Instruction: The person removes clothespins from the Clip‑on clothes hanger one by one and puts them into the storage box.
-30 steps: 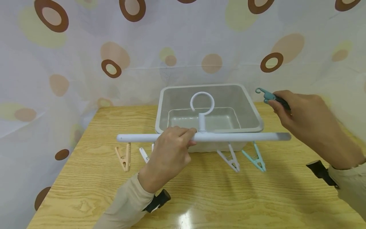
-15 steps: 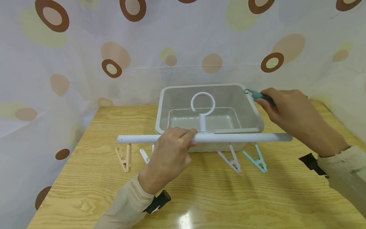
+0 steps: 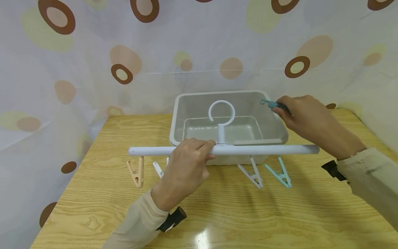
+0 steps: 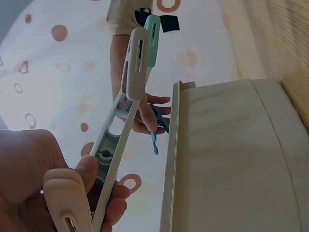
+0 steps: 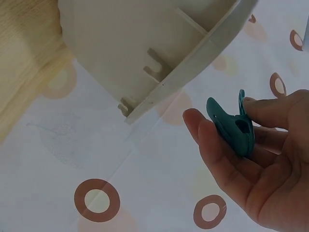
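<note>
In the head view my left hand (image 3: 183, 169) grips the middle of a white clip hanger (image 3: 264, 149), its round hook upright. Below its bar hang an orange clip (image 3: 136, 173), a white clip (image 3: 158, 168) partly behind the hand, a pale grey clip (image 3: 252, 174) and a mint clip (image 3: 280, 174). My right hand (image 3: 306, 119) pinches a teal clothes peg (image 3: 273, 104) with a small curled hook end, over the tub's right side. The right wrist view shows this teal peg (image 5: 236, 128) between thumb and fingers.
A grey plastic tub (image 3: 191, 105) stands on the wooden table (image 3: 93, 193) behind the hanger. A white curtain (image 3: 199, 34) with brown and yellow circles hangs behind the table. Dark camera straps (image 3: 172, 219) sit on both wrists.
My right hand has moved left with the teal clothes peg, from beside the tub to over its right rim. The left hand and hanger have stayed almost still.
</note>
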`<act>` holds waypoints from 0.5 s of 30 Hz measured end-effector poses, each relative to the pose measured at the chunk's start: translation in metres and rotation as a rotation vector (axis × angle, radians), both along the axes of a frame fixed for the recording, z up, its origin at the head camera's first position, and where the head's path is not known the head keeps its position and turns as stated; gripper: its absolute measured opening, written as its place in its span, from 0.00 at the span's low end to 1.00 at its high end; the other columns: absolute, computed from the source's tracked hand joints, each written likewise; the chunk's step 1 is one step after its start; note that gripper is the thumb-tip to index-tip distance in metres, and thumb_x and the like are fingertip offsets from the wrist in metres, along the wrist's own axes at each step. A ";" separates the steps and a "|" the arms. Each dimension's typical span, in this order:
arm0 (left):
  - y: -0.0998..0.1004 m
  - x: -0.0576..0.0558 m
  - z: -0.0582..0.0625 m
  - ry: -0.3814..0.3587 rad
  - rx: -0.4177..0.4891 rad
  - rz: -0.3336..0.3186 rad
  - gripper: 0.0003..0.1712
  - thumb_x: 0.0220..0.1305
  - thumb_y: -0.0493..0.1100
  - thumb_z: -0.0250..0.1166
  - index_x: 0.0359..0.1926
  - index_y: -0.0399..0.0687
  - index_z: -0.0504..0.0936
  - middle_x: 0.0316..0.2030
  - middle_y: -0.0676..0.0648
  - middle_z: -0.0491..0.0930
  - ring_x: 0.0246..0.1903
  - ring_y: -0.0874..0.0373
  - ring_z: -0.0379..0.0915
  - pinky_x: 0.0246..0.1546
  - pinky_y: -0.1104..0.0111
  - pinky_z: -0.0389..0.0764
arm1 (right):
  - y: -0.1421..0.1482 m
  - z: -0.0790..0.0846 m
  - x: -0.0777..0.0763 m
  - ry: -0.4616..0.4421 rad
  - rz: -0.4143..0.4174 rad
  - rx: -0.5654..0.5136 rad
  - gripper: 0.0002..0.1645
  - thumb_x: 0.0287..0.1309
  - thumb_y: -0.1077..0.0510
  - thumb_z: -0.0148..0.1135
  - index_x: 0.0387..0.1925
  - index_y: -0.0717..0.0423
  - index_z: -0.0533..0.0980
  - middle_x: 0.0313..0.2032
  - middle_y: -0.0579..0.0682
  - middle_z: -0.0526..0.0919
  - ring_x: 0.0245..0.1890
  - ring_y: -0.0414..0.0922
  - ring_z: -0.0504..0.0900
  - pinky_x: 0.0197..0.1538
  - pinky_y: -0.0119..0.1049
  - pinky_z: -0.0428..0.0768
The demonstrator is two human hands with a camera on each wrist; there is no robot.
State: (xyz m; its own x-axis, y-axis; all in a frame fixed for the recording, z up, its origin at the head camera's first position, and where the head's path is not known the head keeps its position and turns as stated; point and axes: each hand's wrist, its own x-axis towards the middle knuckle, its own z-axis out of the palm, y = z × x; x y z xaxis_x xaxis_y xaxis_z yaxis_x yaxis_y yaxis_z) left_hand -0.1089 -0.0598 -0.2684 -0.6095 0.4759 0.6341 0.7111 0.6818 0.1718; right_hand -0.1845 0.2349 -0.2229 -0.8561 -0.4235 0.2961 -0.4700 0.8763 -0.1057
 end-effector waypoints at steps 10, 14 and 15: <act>-0.001 0.000 0.000 -0.006 -0.001 -0.004 0.14 0.51 0.29 0.70 0.41 0.35 0.85 0.34 0.44 0.86 0.31 0.53 0.80 0.35 0.66 0.79 | -0.002 -0.010 -0.013 -0.048 0.012 0.000 0.08 0.65 0.61 0.58 0.38 0.66 0.75 0.23 0.50 0.77 0.20 0.44 0.70 0.24 0.38 0.68; -0.001 -0.001 0.000 -0.008 -0.003 -0.009 0.14 0.50 0.28 0.70 0.41 0.35 0.85 0.34 0.44 0.86 0.31 0.52 0.80 0.35 0.66 0.79 | -0.004 -0.014 -0.019 -0.052 0.020 0.013 0.08 0.64 0.62 0.59 0.38 0.66 0.75 0.23 0.49 0.75 0.20 0.44 0.69 0.24 0.38 0.68; -0.001 -0.001 0.000 -0.007 -0.002 -0.010 0.14 0.50 0.28 0.70 0.41 0.35 0.85 0.34 0.44 0.86 0.31 0.52 0.80 0.35 0.66 0.79 | -0.004 -0.015 -0.020 -0.050 0.019 0.020 0.08 0.64 0.62 0.60 0.38 0.66 0.75 0.23 0.50 0.76 0.20 0.45 0.70 0.24 0.38 0.68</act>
